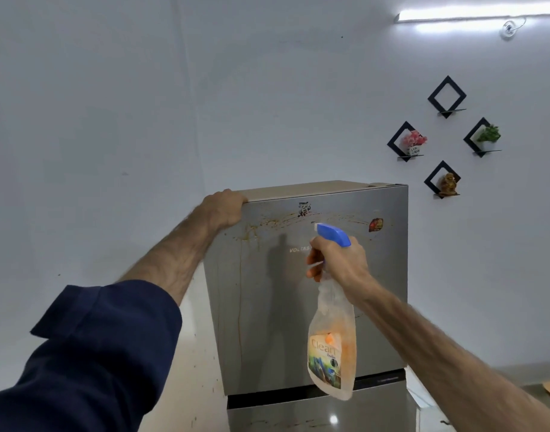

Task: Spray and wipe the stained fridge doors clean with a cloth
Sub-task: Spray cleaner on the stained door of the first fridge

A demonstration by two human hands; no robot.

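Two hands | left hand (pixel 225 210) grips fridge (pixel 298 307) top | right hand (pixel 339 260) squeezes spray bottle (pixel 331 344)

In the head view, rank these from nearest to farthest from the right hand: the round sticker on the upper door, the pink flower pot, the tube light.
From the right hand, which grips the spray bottle:
1. Round sticker, up-right on the upper fridge door.
2. Pink flower pot, wall shelf at right.
3. Tube light, top right.
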